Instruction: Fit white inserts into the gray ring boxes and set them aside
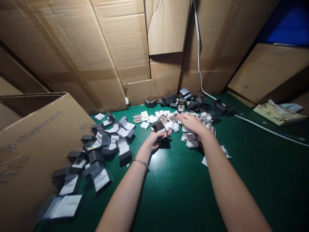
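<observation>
My left hand (154, 139) grips a small open grey box (159, 127), held just above the green table (178, 187). A thin bracelet (142, 163) circles that wrist. My right hand (191, 123) reaches over a heap of small white inserts (169, 117) in the middle of the table, fingers spread and touching them. I cannot tell whether it has picked one up. To the left lies a long spread of open grey boxes with white lining (106, 141). Behind the inserts sits a cluster of dark grey boxes (185, 101).
A large cardboard carton (36, 145) printed "Shipping mark" stands at the left. Cardboard sheets (120, 48) wall the back. A white cable (200, 74) runs down and across the right side. A flat packet (277, 112) lies at the far right.
</observation>
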A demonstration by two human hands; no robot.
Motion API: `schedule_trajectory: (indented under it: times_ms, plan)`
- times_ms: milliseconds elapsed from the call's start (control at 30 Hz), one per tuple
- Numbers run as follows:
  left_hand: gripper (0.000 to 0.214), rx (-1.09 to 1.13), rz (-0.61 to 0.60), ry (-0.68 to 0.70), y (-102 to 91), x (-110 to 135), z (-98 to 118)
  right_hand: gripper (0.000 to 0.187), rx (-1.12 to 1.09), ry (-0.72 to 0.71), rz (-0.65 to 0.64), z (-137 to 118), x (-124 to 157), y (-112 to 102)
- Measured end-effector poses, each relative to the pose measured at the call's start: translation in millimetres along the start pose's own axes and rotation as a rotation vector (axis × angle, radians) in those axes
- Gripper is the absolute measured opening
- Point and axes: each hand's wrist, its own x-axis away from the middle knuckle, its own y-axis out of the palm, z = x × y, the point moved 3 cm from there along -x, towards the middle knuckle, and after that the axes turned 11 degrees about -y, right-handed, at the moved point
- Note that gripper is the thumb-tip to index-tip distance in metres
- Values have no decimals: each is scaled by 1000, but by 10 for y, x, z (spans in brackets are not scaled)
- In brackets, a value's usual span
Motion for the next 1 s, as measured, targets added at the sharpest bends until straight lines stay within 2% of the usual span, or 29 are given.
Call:
schedule_trajectory:
  times_ms: [100, 200, 333, 500, 600, 733, 800, 900, 1000]
  plan:
    - [26, 13, 27, 12, -15, -12, 0, 40, 310, 127, 128, 315, 30, -142]
    - [26, 16, 41, 30, -18, -21, -9, 37, 490, 260, 88, 568, 61, -126]
    - [23, 37, 43, 34, -11, -26, -10, 36, 538, 296, 84, 737, 70, -103]
    - [21, 108, 72, -4, 1, 2, 8, 16, 489, 260, 218, 651, 73, -228]
    - [22, 156, 59, 8, 10, 20, 29, 10, 251, 286, 281, 488, 78, -304]
    - [23, 185, 58, -31, 6, 25, 33, 8, -459, 354, 328, 234, 83, -292]
    - [28, 200, 31, -50, 13, 27, 33, 12, -722, 349, 305, 94, 83, -253]
    - [34, 217, 5, -55, 23, 31, 30, 27, -854, 281, 241, -83, 79, -198]
    - [38, 193, -10, -28, 24, 28, 25, 30, -816, 228, 168, -177, 65, -129]
